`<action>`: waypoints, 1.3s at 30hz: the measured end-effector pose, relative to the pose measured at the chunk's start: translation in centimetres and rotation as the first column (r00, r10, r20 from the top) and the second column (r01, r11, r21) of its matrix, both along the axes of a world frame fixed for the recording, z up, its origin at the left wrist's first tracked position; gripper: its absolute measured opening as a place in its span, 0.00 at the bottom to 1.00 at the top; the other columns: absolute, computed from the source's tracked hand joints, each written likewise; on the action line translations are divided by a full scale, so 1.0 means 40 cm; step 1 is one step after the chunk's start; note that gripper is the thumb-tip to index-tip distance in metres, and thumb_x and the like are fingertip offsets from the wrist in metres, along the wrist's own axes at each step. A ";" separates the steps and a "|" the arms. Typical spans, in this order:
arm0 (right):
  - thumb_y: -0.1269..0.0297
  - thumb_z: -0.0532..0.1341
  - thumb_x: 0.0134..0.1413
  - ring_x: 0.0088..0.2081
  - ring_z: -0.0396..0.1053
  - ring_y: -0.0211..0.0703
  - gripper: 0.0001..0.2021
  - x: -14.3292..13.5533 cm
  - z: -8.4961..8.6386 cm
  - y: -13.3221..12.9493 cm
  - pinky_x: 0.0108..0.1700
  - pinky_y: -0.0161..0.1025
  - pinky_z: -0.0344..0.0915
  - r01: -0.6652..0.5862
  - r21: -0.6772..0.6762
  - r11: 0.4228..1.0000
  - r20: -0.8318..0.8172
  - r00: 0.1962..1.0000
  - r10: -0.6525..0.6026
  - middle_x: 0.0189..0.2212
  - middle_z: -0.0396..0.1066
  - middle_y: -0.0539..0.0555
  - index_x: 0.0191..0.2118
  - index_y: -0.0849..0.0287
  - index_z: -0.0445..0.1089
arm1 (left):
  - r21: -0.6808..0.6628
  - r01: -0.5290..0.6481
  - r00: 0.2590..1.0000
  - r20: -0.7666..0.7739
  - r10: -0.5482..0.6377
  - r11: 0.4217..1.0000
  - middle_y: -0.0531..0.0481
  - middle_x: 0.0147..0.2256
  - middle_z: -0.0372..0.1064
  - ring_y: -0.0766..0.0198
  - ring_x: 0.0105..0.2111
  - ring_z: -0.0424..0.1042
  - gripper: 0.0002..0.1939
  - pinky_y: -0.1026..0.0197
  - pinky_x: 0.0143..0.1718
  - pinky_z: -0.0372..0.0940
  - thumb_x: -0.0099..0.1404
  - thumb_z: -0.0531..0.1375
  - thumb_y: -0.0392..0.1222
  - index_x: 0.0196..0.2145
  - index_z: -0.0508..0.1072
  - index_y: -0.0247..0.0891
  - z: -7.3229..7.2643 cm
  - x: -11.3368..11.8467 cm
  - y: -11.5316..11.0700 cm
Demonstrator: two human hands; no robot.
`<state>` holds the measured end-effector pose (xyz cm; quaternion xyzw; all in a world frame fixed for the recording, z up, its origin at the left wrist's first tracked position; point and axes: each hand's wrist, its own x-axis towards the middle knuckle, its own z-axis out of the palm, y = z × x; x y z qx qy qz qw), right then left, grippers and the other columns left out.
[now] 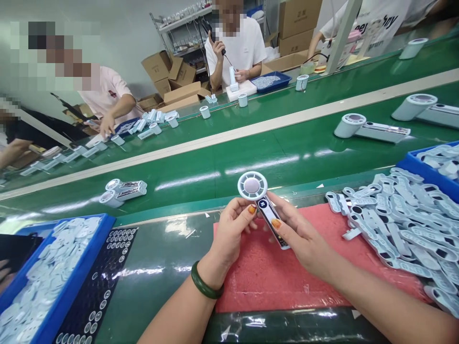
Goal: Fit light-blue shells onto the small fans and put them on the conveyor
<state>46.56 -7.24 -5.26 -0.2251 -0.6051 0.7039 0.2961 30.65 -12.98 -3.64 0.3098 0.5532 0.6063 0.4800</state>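
Green conveyor belt (pixel 251 153) beyond red foam mat (pixel 272 277); both hands' fingers (pixel 247 212) grip white handheld fan (pixel 261 200).

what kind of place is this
Most likely a small-electronics assembly line. A green conveyor belt carries identical white devices, bins and heaps of plastic parts sit at hand, and the left hand and right hand hold one device.

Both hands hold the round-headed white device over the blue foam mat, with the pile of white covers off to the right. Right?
Not quite. The head view shows the mat is red, not blue. Both the left hand and right hand hold the device, and the covers lie to the right.
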 end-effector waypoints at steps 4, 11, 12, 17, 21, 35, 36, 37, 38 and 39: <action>0.53 0.53 0.71 0.54 0.66 0.50 0.27 0.004 -0.004 -0.007 0.56 0.53 0.67 -0.003 0.091 0.996 0.038 0.999 -0.001 0.63 0.60 0.57 0.70 0.48 0.48 | -0.014 0.011 1.000 0.023 -0.010 1.000 0.54 0.28 0.69 0.73 0.21 0.64 0.20 0.67 0.23 0.55 0.59 0.68 0.53 0.41 0.73 0.36 0.001 0.002 0.002; 0.56 0.51 0.71 0.67 0.54 0.52 0.27 0.000 -0.029 0.001 0.69 0.58 0.52 0.017 0.306 0.952 0.080 0.996 -0.044 0.69 0.52 0.55 0.71 0.48 0.47 | -0.019 0.017 0.997 0.077 -0.016 1.000 0.55 0.25 0.68 0.73 0.20 0.63 0.18 0.67 0.22 0.54 0.55 0.71 0.50 0.38 0.74 0.35 -0.006 -0.001 0.005; 0.57 0.51 0.71 0.68 0.52 0.52 0.27 -0.001 -0.032 0.003 0.70 0.58 0.51 0.020 0.346 0.938 0.084 0.995 -0.052 0.69 0.51 0.55 0.71 0.48 0.46 | -0.020 0.012 0.996 0.087 -0.011 1.000 0.55 0.24 0.68 0.73 0.20 0.63 0.18 0.67 0.22 0.55 0.55 0.71 0.49 0.37 0.74 0.35 -0.008 -0.001 0.005; 0.60 0.51 0.71 0.69 0.50 0.53 0.28 -0.004 -0.038 0.004 0.70 0.58 0.53 0.044 0.486 0.873 0.103 0.989 -0.107 0.69 0.50 0.55 0.72 0.49 0.45 | 0.018 -0.006 0.993 0.121 0.004 1.000 0.54 0.23 0.69 0.71 0.21 0.66 0.19 0.67 0.23 0.57 0.54 0.71 0.51 0.34 0.72 0.35 -0.020 0.004 0.006; 0.62 0.50 0.70 0.67 0.55 0.54 0.28 -0.009 -0.040 -0.002 0.68 0.59 0.56 0.045 0.529 0.848 0.127 0.983 -0.132 0.67 0.53 0.58 0.72 0.50 0.44 | 0.031 -0.001 0.992 0.124 -0.003 1.000 0.54 0.21 0.70 0.71 0.20 0.66 0.20 0.68 0.22 0.57 0.54 0.71 0.52 0.34 0.71 0.35 -0.025 0.002 0.007; 0.55 0.50 0.71 0.61 0.61 0.55 0.29 -0.013 -0.031 -0.005 0.59 0.56 0.66 0.010 0.239 0.971 0.060 0.998 -0.025 0.65 0.57 0.59 0.72 0.51 0.44 | 0.056 0.000 0.987 0.158 -0.009 0.998 0.55 0.23 0.69 0.73 0.19 0.65 0.22 0.69 0.21 0.57 0.54 0.71 0.54 0.34 0.70 0.36 -0.022 0.000 0.005; 0.53 0.50 0.70 0.55 0.66 0.53 0.29 -0.011 -0.026 -0.001 0.52 0.53 0.71 -0.013 0.163 0.986 0.057 0.998 0.004 0.62 0.60 0.59 0.72 0.51 0.44 | 0.053 0.003 0.988 0.157 -0.011 0.999 0.55 0.24 0.69 0.73 0.19 0.65 0.22 0.70 0.21 0.58 0.55 0.71 0.54 0.35 0.70 0.36 -0.023 0.001 0.004; 0.52 0.51 0.70 0.50 0.69 0.51 0.30 -0.010 -0.022 0.004 0.46 0.50 0.74 -0.032 0.101 0.994 0.048 0.998 0.027 0.60 0.63 0.60 0.72 0.51 0.44 | 0.048 0.005 0.988 0.154 -0.013 0.999 0.55 0.24 0.69 0.73 0.19 0.65 0.21 0.70 0.21 0.58 0.55 0.71 0.54 0.35 0.70 0.36 -0.024 0.002 0.004; 0.51 0.51 0.70 0.45 0.69 0.49 0.30 -0.009 -0.019 0.009 0.41 0.47 0.74 -0.047 0.056 0.997 0.034 0.998 0.045 0.58 0.64 0.60 0.72 0.52 0.45 | 0.042 0.004 0.989 0.150 -0.011 0.999 0.55 0.24 0.69 0.73 0.19 0.65 0.21 0.70 0.21 0.59 0.56 0.71 0.53 0.36 0.70 0.36 -0.025 0.002 0.004; 0.51 0.52 0.70 0.43 0.69 0.48 0.30 -0.008 -0.017 0.013 0.39 0.46 0.74 -0.058 0.028 0.998 0.021 0.998 0.057 0.57 0.65 0.60 0.71 0.52 0.46 | 0.037 0.000 0.989 0.146 -0.005 0.999 0.56 0.24 0.69 0.74 0.19 0.65 0.20 0.71 0.21 0.59 0.57 0.71 0.53 0.37 0.71 0.36 -0.026 0.003 0.004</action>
